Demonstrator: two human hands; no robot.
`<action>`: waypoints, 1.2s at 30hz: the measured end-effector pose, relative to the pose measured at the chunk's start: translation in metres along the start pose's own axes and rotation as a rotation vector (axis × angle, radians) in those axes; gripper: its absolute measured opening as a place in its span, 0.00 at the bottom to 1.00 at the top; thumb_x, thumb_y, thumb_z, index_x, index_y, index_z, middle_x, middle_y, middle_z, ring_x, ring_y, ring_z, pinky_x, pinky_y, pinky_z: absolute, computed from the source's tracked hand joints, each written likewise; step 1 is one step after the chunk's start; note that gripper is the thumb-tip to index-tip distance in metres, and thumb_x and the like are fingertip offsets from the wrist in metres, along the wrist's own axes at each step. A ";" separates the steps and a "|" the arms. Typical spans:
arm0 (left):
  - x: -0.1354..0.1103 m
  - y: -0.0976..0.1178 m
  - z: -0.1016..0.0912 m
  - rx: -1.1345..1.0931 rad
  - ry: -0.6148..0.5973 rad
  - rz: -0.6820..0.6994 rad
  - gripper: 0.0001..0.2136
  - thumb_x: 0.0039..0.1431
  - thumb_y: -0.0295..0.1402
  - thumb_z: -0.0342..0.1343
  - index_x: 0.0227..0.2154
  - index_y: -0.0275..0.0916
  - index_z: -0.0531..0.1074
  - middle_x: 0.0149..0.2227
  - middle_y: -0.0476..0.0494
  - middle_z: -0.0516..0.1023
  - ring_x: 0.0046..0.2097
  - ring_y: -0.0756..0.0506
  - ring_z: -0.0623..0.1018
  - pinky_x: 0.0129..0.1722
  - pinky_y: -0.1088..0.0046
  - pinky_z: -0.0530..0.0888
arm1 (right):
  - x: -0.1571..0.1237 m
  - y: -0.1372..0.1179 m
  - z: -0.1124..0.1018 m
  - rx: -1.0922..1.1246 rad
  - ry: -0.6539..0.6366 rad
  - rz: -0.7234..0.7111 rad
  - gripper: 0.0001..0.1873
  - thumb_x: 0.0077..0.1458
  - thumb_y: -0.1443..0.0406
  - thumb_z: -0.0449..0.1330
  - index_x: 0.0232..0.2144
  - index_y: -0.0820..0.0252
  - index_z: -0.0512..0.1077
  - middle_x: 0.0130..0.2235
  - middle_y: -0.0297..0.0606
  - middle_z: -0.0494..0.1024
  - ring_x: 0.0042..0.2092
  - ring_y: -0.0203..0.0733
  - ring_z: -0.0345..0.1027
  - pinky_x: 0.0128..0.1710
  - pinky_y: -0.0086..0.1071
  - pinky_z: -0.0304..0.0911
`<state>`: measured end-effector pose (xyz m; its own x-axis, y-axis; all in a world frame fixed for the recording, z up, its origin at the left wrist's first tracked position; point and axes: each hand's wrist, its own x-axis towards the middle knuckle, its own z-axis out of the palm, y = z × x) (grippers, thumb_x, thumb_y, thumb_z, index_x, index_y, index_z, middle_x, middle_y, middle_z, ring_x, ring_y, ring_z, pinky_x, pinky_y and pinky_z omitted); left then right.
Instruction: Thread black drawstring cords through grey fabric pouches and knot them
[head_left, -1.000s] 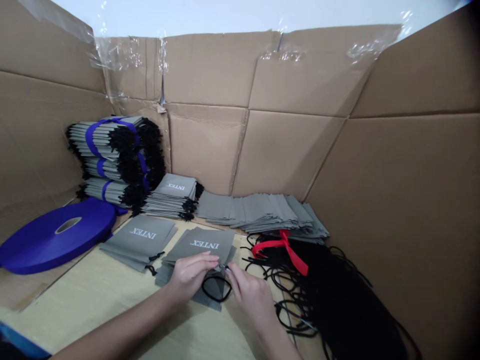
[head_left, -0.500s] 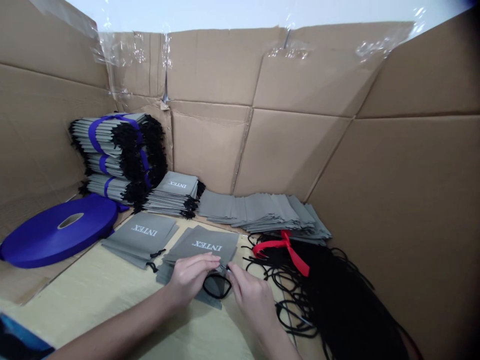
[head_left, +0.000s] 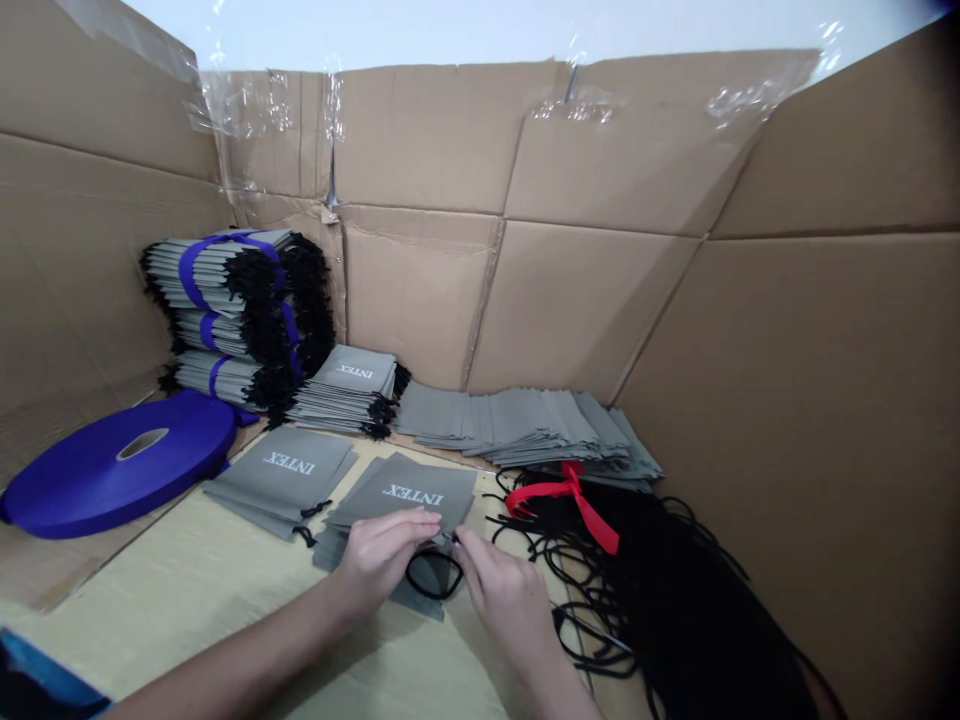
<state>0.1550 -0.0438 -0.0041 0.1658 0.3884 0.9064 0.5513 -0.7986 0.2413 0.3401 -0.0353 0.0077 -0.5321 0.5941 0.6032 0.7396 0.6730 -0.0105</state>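
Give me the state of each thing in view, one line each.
Front pouches, flat, overlapping
Left hand, fingers together, over them
Right hand, fingertips pinched, contents unclear
Cord loop, open, below the fingertips
Left-side pouches, flat, overlapping
Bundles, stacked, banded
Middle stack, unbanded
Back pouches, fanned out
Blue roll, wound, lying flat
Cord pile, near ends straggling
Red ribbon, knotted
Cardboard walls, creased, taped

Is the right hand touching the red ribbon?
Apart: the head view plainly shows some table between the right hand and the red ribbon.
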 end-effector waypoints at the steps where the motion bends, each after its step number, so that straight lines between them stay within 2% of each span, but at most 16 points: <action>1: 0.000 -0.001 0.000 0.010 -0.004 0.012 0.08 0.58 0.22 0.51 0.37 0.35 0.73 0.38 0.42 0.79 0.40 0.49 0.79 0.44 0.75 0.76 | 0.000 0.000 0.000 -0.008 -0.002 0.000 0.20 0.64 0.63 0.40 0.37 0.59 0.71 0.25 0.36 0.78 0.23 0.35 0.70 0.21 0.28 0.50; 6: -0.001 -0.005 0.000 0.091 -0.046 0.143 0.09 0.58 0.21 0.50 0.39 0.34 0.72 0.38 0.42 0.79 0.41 0.49 0.78 0.48 0.73 0.74 | 0.001 -0.001 0.001 -0.051 -0.068 0.004 0.18 0.64 0.64 0.41 0.33 0.57 0.69 0.22 0.33 0.76 0.21 0.35 0.69 0.20 0.29 0.46; 9: -0.001 -0.005 0.000 0.143 -0.181 0.225 0.09 0.59 0.22 0.49 0.41 0.32 0.71 0.40 0.39 0.79 0.42 0.48 0.78 0.49 0.70 0.73 | 0.000 -0.001 0.002 -0.077 -0.143 0.016 0.15 0.62 0.66 0.43 0.29 0.57 0.68 0.21 0.32 0.74 0.20 0.36 0.68 0.20 0.30 0.44; 11: 0.000 -0.005 0.001 0.156 -0.262 0.232 0.09 0.60 0.23 0.48 0.40 0.32 0.70 0.40 0.39 0.79 0.42 0.48 0.78 0.49 0.69 0.73 | 0.000 -0.001 0.002 -0.051 -0.180 0.037 0.13 0.61 0.66 0.45 0.28 0.58 0.67 0.22 0.33 0.75 0.21 0.36 0.68 0.20 0.29 0.45; 13: 0.002 -0.007 0.002 0.145 -0.291 0.190 0.09 0.60 0.23 0.47 0.40 0.32 0.70 0.39 0.40 0.79 0.41 0.48 0.78 0.49 0.69 0.73 | 0.001 0.001 0.000 0.020 -0.195 0.067 0.10 0.60 0.65 0.48 0.30 0.58 0.67 0.24 0.33 0.76 0.24 0.36 0.70 0.22 0.27 0.48; 15: 0.004 -0.011 0.000 0.129 -0.262 0.138 0.10 0.60 0.22 0.46 0.39 0.34 0.71 0.38 0.42 0.79 0.40 0.49 0.78 0.48 0.71 0.73 | 0.003 0.005 -0.003 0.076 -0.190 0.080 0.08 0.60 0.64 0.49 0.32 0.58 0.67 0.26 0.33 0.76 0.25 0.35 0.70 0.23 0.26 0.50; 19: 0.008 -0.021 -0.007 0.160 -0.248 0.032 0.08 0.60 0.24 0.48 0.34 0.37 0.72 0.33 0.46 0.80 0.40 0.48 0.79 0.44 0.72 0.75 | 0.006 0.021 -0.007 -0.015 -0.153 -0.022 0.16 0.62 0.64 0.44 0.28 0.59 0.67 0.22 0.33 0.74 0.23 0.34 0.67 0.22 0.28 0.46; 23: 0.003 -0.021 -0.002 0.230 -0.290 0.000 0.08 0.60 0.26 0.48 0.34 0.38 0.72 0.31 0.46 0.80 0.42 0.45 0.78 0.40 0.72 0.76 | 0.002 0.022 0.003 -0.106 -0.085 -0.112 0.20 0.63 0.66 0.41 0.24 0.60 0.66 0.18 0.33 0.71 0.19 0.34 0.63 0.21 0.30 0.42; 25: -0.002 -0.016 0.005 0.208 -0.298 0.002 0.09 0.60 0.26 0.47 0.35 0.38 0.72 0.33 0.45 0.80 0.40 0.46 0.79 0.40 0.73 0.75 | 0.000 0.015 0.011 -0.088 -0.089 -0.111 0.19 0.62 0.68 0.42 0.24 0.59 0.66 0.19 0.33 0.72 0.20 0.34 0.65 0.21 0.31 0.43; 28: -0.006 -0.013 0.011 0.161 -0.387 -0.026 0.08 0.60 0.27 0.48 0.34 0.38 0.72 0.29 0.46 0.79 0.31 0.49 0.79 0.34 0.77 0.74 | 0.000 0.009 0.015 -0.047 -0.159 -0.090 0.16 0.61 0.69 0.44 0.25 0.58 0.66 0.21 0.32 0.73 0.21 0.35 0.67 0.21 0.31 0.45; 30: -0.004 -0.018 0.007 0.185 -0.424 -0.056 0.07 0.59 0.27 0.49 0.33 0.38 0.72 0.26 0.47 0.78 0.28 0.49 0.78 0.30 0.78 0.73 | 0.003 0.015 0.009 -0.032 -0.200 -0.054 0.12 0.60 0.67 0.47 0.28 0.57 0.67 0.23 0.32 0.75 0.23 0.35 0.69 0.22 0.29 0.47; 32: 0.001 -0.026 -0.003 0.225 -0.395 -0.092 0.07 0.59 0.27 0.49 0.33 0.39 0.73 0.27 0.47 0.78 0.29 0.49 0.78 0.29 0.77 0.73 | 0.006 0.029 -0.001 -0.040 -0.209 -0.005 0.08 0.59 0.65 0.49 0.32 0.57 0.68 0.26 0.32 0.77 0.25 0.36 0.71 0.23 0.28 0.50; 36: 0.008 -0.034 -0.016 0.204 -0.306 -0.132 0.08 0.59 0.28 0.49 0.32 0.40 0.74 0.29 0.47 0.79 0.30 0.49 0.78 0.31 0.77 0.72 | 0.009 0.047 -0.012 -0.123 -0.216 -0.025 0.12 0.55 0.73 0.47 0.26 0.57 0.67 0.23 0.31 0.76 0.24 0.36 0.71 0.22 0.27 0.49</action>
<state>0.1250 -0.0212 0.0003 0.3019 0.6256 0.7194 0.7303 -0.6368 0.2473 0.3748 -0.0033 0.0220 -0.6169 0.6674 0.4172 0.7626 0.6380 0.1070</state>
